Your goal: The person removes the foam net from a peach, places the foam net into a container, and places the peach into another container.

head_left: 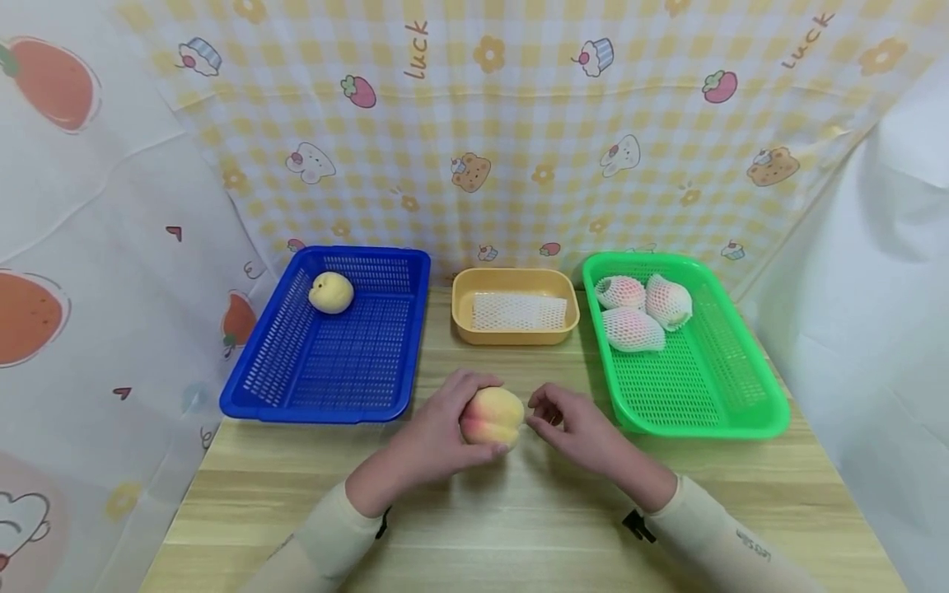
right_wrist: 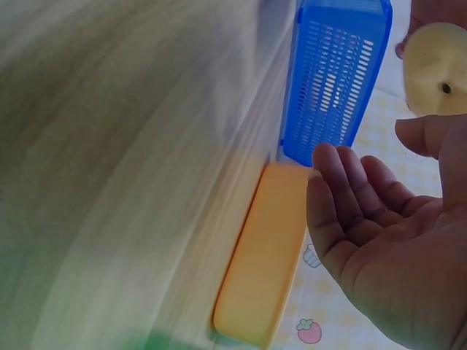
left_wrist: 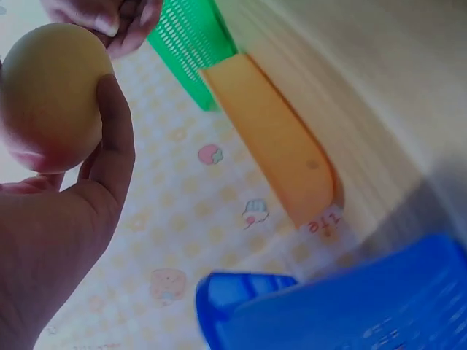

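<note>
A yellow peach with a pink blush [head_left: 495, 417] is held above the table by my left hand [head_left: 447, 427], thumb on the near side and fingers round the far side. In the right wrist view the dark stem pit of the peach [right_wrist: 436, 69] shows. My right hand [head_left: 572, 428] hovers just right of the peach, apart from it. Its fingers are loosely bent and nothing lies in the palm, as the right hand [right_wrist: 394, 233] shows in the right wrist view.
A blue basket [head_left: 319, 416] at left holds one bare peach [head_left: 331, 293]. At the back middle, a yellow-orange bin [head_left: 515, 338] contains white foam netting [head_left: 519, 313]. The green basket [head_left: 697, 428] at right holds three net-wrapped peaches [head_left: 633, 329]. A patterned cloth hangs behind.
</note>
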The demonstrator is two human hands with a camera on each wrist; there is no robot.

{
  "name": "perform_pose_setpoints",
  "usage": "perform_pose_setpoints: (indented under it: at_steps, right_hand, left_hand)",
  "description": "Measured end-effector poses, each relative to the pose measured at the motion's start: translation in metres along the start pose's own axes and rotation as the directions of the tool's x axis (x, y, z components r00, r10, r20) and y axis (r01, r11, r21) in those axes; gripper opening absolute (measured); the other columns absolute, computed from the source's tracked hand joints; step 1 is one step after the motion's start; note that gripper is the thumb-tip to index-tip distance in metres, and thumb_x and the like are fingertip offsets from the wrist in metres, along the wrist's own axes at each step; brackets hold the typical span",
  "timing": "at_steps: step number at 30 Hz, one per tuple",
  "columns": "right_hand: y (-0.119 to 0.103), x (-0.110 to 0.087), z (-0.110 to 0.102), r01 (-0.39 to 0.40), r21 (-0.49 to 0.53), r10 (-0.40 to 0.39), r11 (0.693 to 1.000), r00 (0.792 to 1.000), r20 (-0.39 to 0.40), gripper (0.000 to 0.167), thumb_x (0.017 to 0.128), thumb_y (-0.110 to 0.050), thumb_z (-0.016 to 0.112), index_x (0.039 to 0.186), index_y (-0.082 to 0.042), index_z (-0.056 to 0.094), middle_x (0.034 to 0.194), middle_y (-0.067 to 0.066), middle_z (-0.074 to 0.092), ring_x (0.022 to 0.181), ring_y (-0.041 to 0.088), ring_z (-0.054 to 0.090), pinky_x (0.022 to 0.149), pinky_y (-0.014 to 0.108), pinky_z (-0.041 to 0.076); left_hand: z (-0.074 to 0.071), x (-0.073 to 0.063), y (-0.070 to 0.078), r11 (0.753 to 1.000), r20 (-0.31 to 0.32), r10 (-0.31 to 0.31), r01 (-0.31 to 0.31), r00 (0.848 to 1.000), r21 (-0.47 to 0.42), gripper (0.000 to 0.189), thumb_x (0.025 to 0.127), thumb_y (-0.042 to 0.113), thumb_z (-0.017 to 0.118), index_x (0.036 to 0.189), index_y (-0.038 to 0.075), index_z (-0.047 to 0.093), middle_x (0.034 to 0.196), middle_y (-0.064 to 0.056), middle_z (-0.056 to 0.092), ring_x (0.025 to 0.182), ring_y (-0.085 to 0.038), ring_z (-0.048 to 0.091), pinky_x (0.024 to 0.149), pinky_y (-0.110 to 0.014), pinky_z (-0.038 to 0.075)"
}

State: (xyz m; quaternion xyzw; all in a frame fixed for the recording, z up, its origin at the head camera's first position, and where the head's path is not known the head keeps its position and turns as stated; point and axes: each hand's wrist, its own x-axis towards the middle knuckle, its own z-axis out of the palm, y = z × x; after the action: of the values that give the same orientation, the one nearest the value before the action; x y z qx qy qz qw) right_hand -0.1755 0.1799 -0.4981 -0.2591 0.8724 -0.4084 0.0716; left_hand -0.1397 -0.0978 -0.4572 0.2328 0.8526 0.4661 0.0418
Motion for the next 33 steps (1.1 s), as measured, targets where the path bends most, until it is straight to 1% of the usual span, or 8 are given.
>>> perform_pose_setpoints:
  at_steps: [6, 12, 16, 22, 24, 26, 29, 33]
  right_hand:
    - [0.000, -0.001, 0.001, 0.020, 0.005, -0.020, 1.000, 1.000, 0.017, 0.017, 0.107, -0.017, 0.075, 0.119, -0.008, 0.067, 0.095, -0.007, 0.070, 0.084, 0.009, 0.066, 0.074, 0.029, 0.060]
    - [-0.001, -0.002, -0.001, -0.016, 0.005, 0.016, 1.000, 0.999, 0.044, 0.018, 0.108, -0.019, 0.074, 0.119, -0.006, 0.068, 0.095, -0.008, 0.070, 0.084, 0.010, 0.066, 0.074, 0.029, 0.060]
    - [0.000, -0.003, -0.001, -0.026, 0.012, 0.025, 1.000, 0.998, 0.062, 0.016, 0.108, -0.020, 0.074, 0.117, -0.006, 0.069, 0.094, -0.008, 0.069, 0.084, 0.011, 0.066, 0.073, 0.029, 0.059]
    - [-0.001, -0.004, 0.000, -0.010, 0.008, 0.009, 1.000, 0.998, 0.063, 0.017, 0.108, -0.020, 0.074, 0.118, -0.007, 0.069, 0.093, -0.010, 0.069, 0.082, 0.009, 0.065, 0.072, 0.029, 0.059]
    - [-0.001, -0.004, 0.001, -0.013, 0.008, 0.013, 1.000, 0.998, 0.066, 0.017, 0.108, -0.020, 0.074, 0.118, -0.008, 0.069, 0.093, -0.010, 0.069, 0.083, 0.010, 0.065, 0.072, 0.029, 0.059]
    - [-0.002, -0.004, 0.001, -0.018, 0.009, 0.017, 1.000, 0.997, 0.070, 0.017, 0.108, -0.020, 0.074, 0.119, -0.008, 0.069, 0.093, -0.011, 0.069, 0.083, 0.010, 0.066, 0.073, 0.029, 0.059]
    - [-0.002, -0.005, 0.001, -0.016, 0.008, 0.016, 1.000, 0.997, 0.072, 0.016, 0.108, -0.021, 0.074, 0.118, -0.009, 0.069, 0.093, -0.011, 0.069, 0.082, 0.010, 0.065, 0.072, 0.029, 0.059]
    - [-0.002, -0.006, 0.001, -0.010, 0.006, 0.009, 1.000, 0.998, 0.065, 0.013, 0.108, -0.021, 0.075, 0.115, -0.011, 0.069, 0.091, -0.010, 0.068, 0.080, 0.009, 0.064, 0.071, 0.028, 0.058]
  left_hand:
    - [-0.030, 0.004, 0.015, 1.000, 0.030, 0.023, -0.024, 0.999, 0.019, 0.071, 0.088, 0.035, 0.095, 0.148, 0.032, 0.057, 0.133, 0.011, 0.060, 0.109, -0.014, 0.066, 0.091, -0.039, 0.059]
    - [-0.070, 0.012, 0.028, 0.982, 0.075, 0.123, -0.132, 0.990, 0.132, 0.072, 0.087, 0.031, 0.096, 0.148, 0.027, 0.059, 0.135, 0.009, 0.061, 0.111, -0.015, 0.062, 0.090, -0.039, 0.059]
    - [-0.087, 0.014, 0.033, 0.970, 0.092, 0.153, -0.167, 0.984, 0.176, 0.074, 0.086, 0.029, 0.097, 0.150, 0.028, 0.059, 0.141, 0.007, 0.058, 0.115, -0.014, 0.061, 0.094, -0.039, 0.058]
    - [-0.109, 0.021, 0.032, 0.968, 0.138, 0.185, -0.205, 0.973, 0.145, 0.073, 0.087, 0.026, 0.097, 0.149, 0.027, 0.059, 0.139, 0.007, 0.059, 0.117, -0.015, 0.060, 0.097, -0.041, 0.057]
    - [-0.121, 0.025, 0.029, 0.973, 0.141, 0.169, -0.188, 0.976, 0.137, 0.072, 0.087, 0.025, 0.096, 0.149, 0.024, 0.059, 0.136, 0.005, 0.060, 0.115, -0.017, 0.061, 0.096, -0.043, 0.056]
    - [-0.135, 0.030, 0.025, 0.978, 0.117, 0.127, -0.144, 0.985, 0.154, 0.071, 0.088, 0.025, 0.095, 0.149, 0.021, 0.058, 0.136, 0.002, 0.060, 0.113, -0.019, 0.061, 0.096, -0.044, 0.054]
    - [-0.158, 0.041, 0.017, 0.976, 0.048, 0.033, -0.043, 0.998, 0.213, 0.072, 0.089, 0.027, 0.095, 0.150, 0.017, 0.058, 0.139, -0.002, 0.060, 0.115, -0.023, 0.061, 0.097, -0.047, 0.053]
    - [-0.185, 0.059, 0.004, 0.959, -0.009, -0.076, 0.075, 0.997, 0.274, 0.072, 0.091, 0.030, 0.092, 0.152, 0.013, 0.057, 0.143, -0.009, 0.059, 0.115, -0.029, 0.061, 0.096, -0.051, 0.053]
